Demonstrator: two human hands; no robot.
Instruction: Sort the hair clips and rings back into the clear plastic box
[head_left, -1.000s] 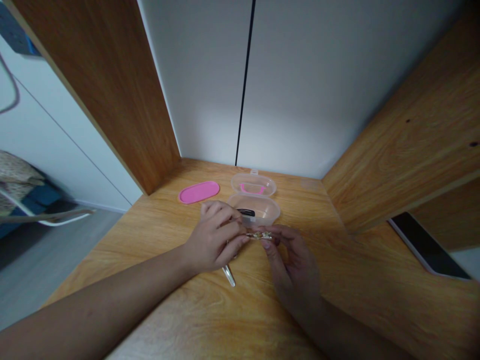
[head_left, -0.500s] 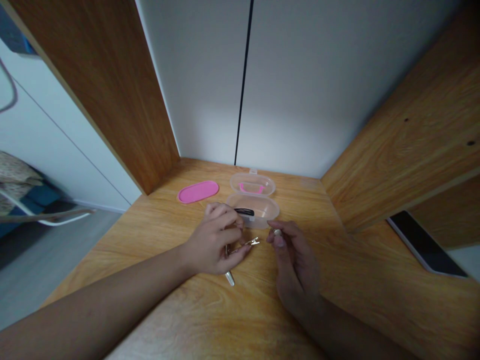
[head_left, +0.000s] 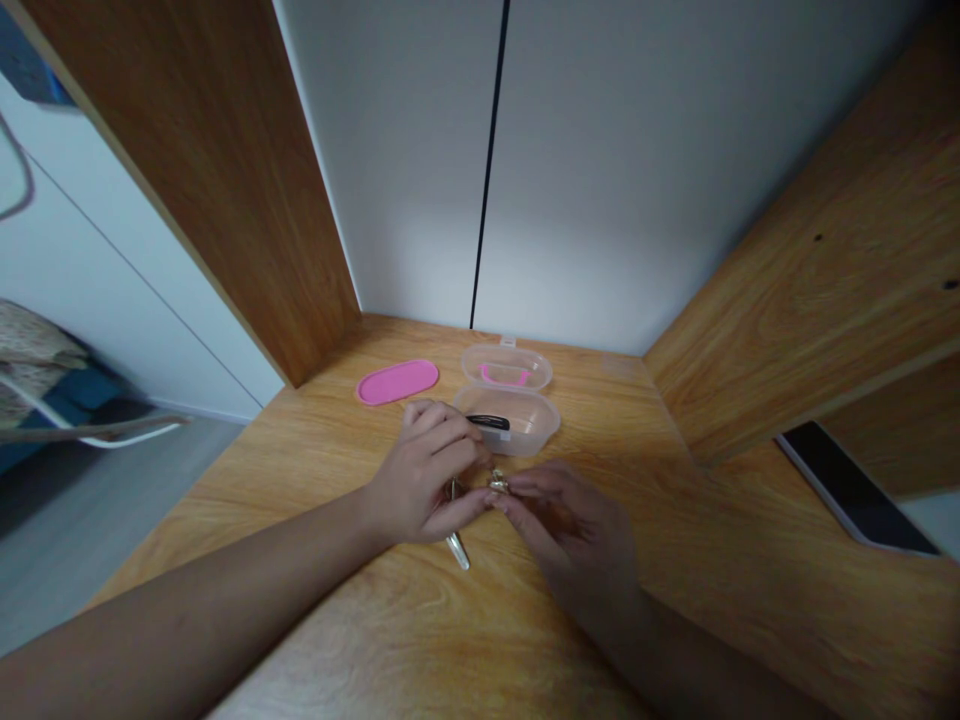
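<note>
My left hand point(head_left: 429, 470) is curled over a small bunch of silver metal hair clips; one clip point(head_left: 457, 549) pokes out below the palm onto the wooden desk point(head_left: 315, 470). My right hand point(head_left: 570, 525) meets it from the right, its fingertips pinching a small shiny metal piece point(head_left: 498, 484) between the two hands. Just behind the hands stands an open clear plastic box point(head_left: 525, 428) with a black clip point(head_left: 489, 422) inside and a pink-edged clear lid point(head_left: 507, 368) hinged back.
A pink oval lid point(head_left: 397, 382) lies on the desk at the back left. Wooden side panels point(head_left: 225, 180) wall the desk on both sides, with a white back wall. A dark phone point(head_left: 847, 488) rests on the right. A chair point(head_left: 67, 420) stands off to the left.
My right hand had pulled away to the right with a small piece; now it has come back to touch my left hand's fingertips. The left hand barely moved.
</note>
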